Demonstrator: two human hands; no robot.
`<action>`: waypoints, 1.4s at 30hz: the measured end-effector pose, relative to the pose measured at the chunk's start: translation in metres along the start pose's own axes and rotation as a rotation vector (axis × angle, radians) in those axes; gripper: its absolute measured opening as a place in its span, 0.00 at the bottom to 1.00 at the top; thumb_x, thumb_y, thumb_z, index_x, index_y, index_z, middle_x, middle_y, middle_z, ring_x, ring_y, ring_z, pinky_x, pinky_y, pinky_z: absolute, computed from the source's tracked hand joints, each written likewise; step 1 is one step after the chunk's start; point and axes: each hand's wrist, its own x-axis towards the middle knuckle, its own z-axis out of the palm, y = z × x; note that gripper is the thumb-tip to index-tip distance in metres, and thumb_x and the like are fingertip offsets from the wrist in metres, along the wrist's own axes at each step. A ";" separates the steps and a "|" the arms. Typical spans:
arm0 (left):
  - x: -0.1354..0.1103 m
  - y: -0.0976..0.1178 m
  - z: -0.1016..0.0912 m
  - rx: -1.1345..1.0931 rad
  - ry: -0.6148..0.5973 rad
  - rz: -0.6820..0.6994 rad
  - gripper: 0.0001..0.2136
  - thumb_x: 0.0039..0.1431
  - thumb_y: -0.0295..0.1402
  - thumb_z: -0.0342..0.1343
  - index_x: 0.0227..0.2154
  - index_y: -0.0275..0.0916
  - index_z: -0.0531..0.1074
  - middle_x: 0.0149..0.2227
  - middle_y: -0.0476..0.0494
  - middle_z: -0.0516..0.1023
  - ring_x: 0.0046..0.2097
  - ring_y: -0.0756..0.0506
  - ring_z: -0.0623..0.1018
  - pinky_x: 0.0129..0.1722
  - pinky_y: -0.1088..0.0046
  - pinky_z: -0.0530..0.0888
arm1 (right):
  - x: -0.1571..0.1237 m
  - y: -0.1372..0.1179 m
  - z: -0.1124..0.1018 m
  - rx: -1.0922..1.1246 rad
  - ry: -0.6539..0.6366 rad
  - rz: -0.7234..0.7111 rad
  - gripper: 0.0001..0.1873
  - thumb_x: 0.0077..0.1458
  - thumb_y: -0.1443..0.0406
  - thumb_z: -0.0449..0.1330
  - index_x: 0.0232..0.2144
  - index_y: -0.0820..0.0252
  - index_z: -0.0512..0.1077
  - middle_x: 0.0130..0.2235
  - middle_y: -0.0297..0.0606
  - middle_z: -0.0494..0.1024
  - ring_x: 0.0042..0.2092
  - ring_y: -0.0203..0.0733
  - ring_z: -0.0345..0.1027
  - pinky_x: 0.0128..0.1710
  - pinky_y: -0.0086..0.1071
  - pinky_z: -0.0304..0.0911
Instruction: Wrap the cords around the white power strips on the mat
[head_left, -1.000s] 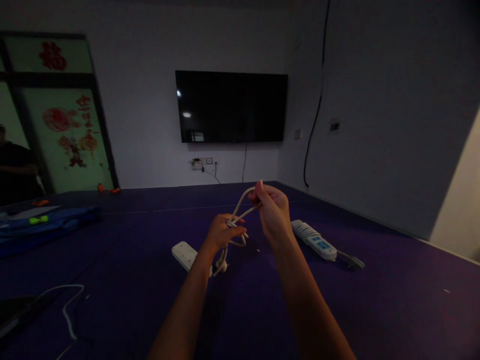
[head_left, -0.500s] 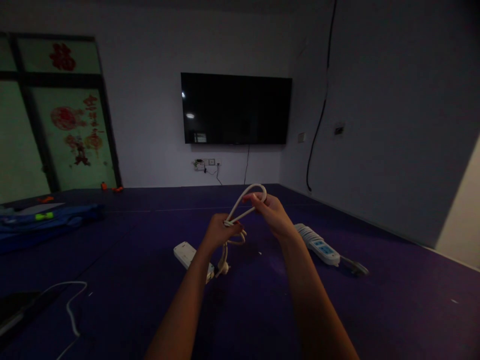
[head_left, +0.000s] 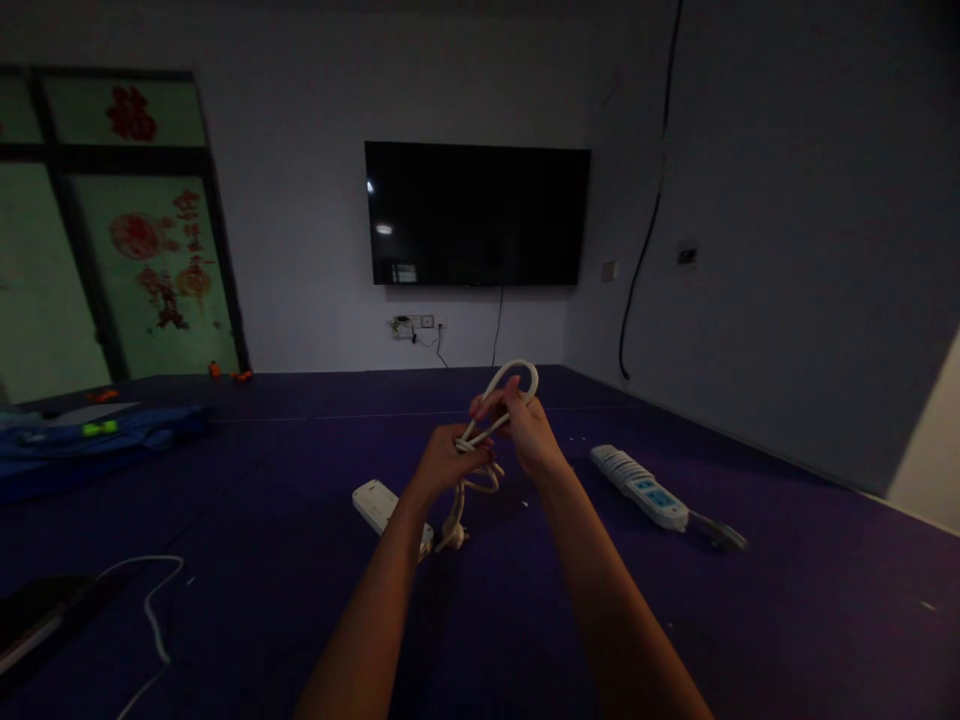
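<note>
A white power cord point(head_left: 517, 372) is held up over the purple surface between both hands. My left hand point(head_left: 442, 462) is closed round the bunched coils of it. My right hand point(head_left: 525, 430) pinches the strands just below a loop that stands up above my fingers. The cord runs down to its white power strip point(head_left: 379, 502), which lies on the surface below my left hand, with the plug end dangling beside it.
A second white power strip point(head_left: 637, 485) with its cord wound around it lies to the right. A thin white cable point(head_left: 154, 610) and a dark object lie at the near left. Blue items point(head_left: 97, 445) sit at the far left. A TV point(head_left: 476, 212) hangs on the back wall.
My right hand has moved closer to my left hand and the loop above it now stands taller. A person seen at the far left a second ago is out of view.
</note>
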 end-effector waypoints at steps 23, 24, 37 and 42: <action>-0.003 -0.003 0.006 0.015 -0.113 0.070 0.07 0.37 0.29 0.61 0.24 0.32 0.73 0.23 0.47 0.74 0.24 0.50 0.74 0.25 0.76 0.69 | -0.021 -0.045 0.005 -0.054 0.136 -0.284 0.35 0.47 0.35 0.44 0.10 0.58 0.53 0.13 0.32 0.59 0.17 0.30 0.52 0.17 0.27 0.49; -0.003 -0.004 0.006 0.009 -0.115 0.070 0.07 0.37 0.29 0.61 0.24 0.32 0.73 0.23 0.47 0.74 0.24 0.50 0.74 0.26 0.75 0.69 | -0.022 -0.047 0.005 -0.056 0.137 -0.295 0.35 0.48 0.36 0.45 0.10 0.58 0.53 0.13 0.32 0.59 0.17 0.30 0.52 0.17 0.27 0.49; 0.001 -0.015 -0.005 0.089 -0.053 0.108 0.12 0.42 0.32 0.62 0.31 0.35 0.71 0.31 0.46 0.74 0.32 0.49 0.75 0.31 0.75 0.71 | -0.017 -0.044 -0.002 -0.032 0.065 -0.220 0.35 0.47 0.36 0.47 0.12 0.61 0.60 0.19 0.36 0.68 0.19 0.30 0.56 0.18 0.25 0.50; 0.005 -0.021 -0.019 0.150 -0.013 -0.003 0.35 0.37 0.36 0.68 0.51 0.35 0.64 0.44 0.37 0.73 0.40 0.45 0.76 0.40 0.68 0.72 | -0.006 -0.024 -0.012 -0.028 0.097 -0.138 0.28 0.47 0.42 0.55 0.21 0.62 0.70 0.23 0.34 0.70 0.19 0.28 0.54 0.17 0.24 0.49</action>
